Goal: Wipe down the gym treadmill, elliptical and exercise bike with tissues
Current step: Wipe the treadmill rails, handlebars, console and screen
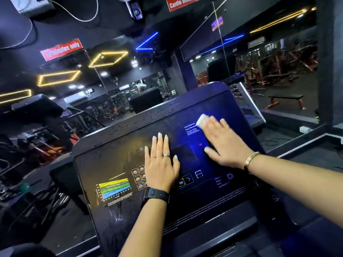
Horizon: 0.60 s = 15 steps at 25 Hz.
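1. Pressing flat on the dark console panel point(115, 145) of the machine, the left hand point(160, 166) lies palm down with its fingers straight and close together, holding nothing — rings on two fingers, a black watch point(156, 194) at the wrist.
2. The right hand point(225, 141) lies flat too, fingers extended, pinning a white tissue point(201, 120) against the upper right part of the panel; the tissue shows just past the fingertips.
3. A gold bracelet point(250, 160) circles the right wrist.
4. A coloured chart point(115, 188) sits at the panel's lower left — an OK button point(181, 182) lies between the wrists.
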{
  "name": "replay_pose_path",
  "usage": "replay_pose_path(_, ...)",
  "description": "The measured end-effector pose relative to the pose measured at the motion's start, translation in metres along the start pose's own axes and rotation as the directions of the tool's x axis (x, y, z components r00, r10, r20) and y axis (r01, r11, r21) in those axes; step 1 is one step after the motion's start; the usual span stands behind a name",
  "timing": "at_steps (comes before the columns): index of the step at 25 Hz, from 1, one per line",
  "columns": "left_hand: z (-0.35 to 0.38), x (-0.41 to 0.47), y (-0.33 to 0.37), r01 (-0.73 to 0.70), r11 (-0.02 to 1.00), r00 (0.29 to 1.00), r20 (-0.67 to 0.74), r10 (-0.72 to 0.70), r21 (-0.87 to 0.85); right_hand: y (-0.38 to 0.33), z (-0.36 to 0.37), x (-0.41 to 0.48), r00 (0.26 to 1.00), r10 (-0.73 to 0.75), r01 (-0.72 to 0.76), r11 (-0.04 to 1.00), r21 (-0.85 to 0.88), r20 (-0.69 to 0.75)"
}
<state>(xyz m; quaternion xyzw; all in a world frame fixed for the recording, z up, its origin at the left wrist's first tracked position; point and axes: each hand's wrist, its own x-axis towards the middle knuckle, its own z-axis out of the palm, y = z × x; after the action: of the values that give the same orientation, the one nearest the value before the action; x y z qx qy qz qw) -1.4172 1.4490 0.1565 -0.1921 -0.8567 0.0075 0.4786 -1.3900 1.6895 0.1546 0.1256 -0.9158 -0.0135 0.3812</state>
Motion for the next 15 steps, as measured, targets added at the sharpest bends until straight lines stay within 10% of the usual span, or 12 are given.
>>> replay_pose_path(3, 0.003, 0.005, 0.014, 0.0, 1.0, 1.0, 0.003, 0.0, -0.004, 0.016, -0.001, -0.012, 0.962, -0.268, 0.271, 0.958, -0.089, 0.041)
replay_pose_path(7, 0.005, 0.011, 0.035, 0.01, 1.0, 1.0, 0.004, -0.009, -0.023, 0.041, -0.002, -0.014, 0.997, 0.082, -0.082, 0.996, 0.027, -0.012)
replay_pose_path(11, 0.012, 0.009, 0.049, 0.04, 0.998, 0.999, -0.008, -0.04, -0.042, 0.063, -0.001, -0.034, 0.971, -0.232, 0.235, 0.97, -0.061, 0.047)
replay_pose_path(15, 0.015, 0.01, 0.067, 0.043, 0.998, 0.999, -0.005, -0.043, -0.052, 0.074, -0.005, -0.037, 0.988, 0.156, -0.155, 0.986, 0.054, -0.02)
